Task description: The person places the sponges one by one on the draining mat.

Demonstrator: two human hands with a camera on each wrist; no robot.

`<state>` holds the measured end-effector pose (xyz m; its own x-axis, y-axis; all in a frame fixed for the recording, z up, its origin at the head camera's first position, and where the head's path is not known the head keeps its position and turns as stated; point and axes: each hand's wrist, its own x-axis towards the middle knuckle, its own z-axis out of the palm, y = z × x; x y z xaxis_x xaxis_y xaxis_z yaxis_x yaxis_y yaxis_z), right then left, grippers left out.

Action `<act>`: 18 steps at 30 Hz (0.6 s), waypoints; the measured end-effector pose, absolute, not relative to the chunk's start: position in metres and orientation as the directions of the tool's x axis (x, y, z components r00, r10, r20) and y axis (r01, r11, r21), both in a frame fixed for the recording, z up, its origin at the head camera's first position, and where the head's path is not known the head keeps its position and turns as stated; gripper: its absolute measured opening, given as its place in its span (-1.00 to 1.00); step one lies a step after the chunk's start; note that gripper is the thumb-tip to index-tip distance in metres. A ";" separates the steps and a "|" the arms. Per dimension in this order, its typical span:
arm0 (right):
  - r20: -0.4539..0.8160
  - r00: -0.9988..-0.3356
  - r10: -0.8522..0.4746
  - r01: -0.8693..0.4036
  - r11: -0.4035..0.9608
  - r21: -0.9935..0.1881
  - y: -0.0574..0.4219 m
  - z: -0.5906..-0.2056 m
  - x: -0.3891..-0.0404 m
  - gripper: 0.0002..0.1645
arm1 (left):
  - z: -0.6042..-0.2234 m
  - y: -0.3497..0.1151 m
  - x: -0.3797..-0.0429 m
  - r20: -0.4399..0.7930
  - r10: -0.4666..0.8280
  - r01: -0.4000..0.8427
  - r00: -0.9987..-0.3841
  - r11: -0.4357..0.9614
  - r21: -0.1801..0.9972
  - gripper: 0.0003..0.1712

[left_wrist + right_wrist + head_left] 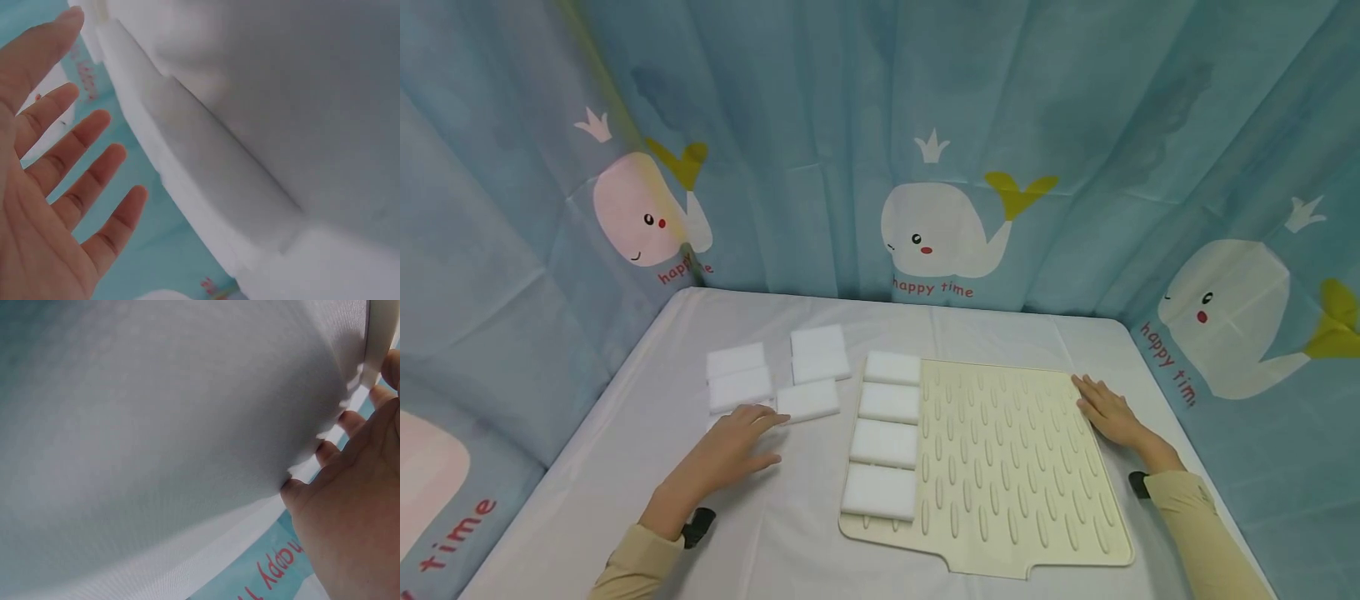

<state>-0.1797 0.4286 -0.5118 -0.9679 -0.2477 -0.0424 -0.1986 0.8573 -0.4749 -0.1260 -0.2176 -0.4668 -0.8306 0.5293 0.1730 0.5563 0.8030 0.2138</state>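
My left hand (pixel 735 446) hovers palm down by the loose white sponges, fingertips overlapping the near edge of one sponge (pixel 808 401) in the head view. In the left wrist view its fingers (pixel 103 172) are spread and hold nothing. A cream ribbed drying mat (pixel 1000 467) lies right of centre, with several white sponges (pixel 883 442) in a column along its left side. My right hand (pixel 1108 414) rests at the mat's far right corner, fingers extended onto the edge. The right wrist view shows its fingertips (pixel 294 487) down on the white tabletop beside the mat's edge.
More white sponges lie in overlapping pairs at the back left, one pair (pixel 740 387) close beyond my left hand and another pair (pixel 820 353) farther back. The white-covered table (pixel 1000 327) is enclosed by a blue curtain (pixel 820 150) printed with whales.
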 end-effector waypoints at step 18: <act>-0.044 -0.968 -0.249 -0.199 0.858 -0.474 0.428 -0.511 -0.180 -0.35 | -0.481 -0.267 -0.127 0.118 0.372 0.390 -0.921 0.887 0.247 -0.31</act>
<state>-0.1804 0.4281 -0.5110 -0.9675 -0.2489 -0.0437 -0.1992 0.8575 -0.4743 -0.1269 -0.2674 -0.4814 -0.9207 0.3721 0.1176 0.3900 0.8870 0.2471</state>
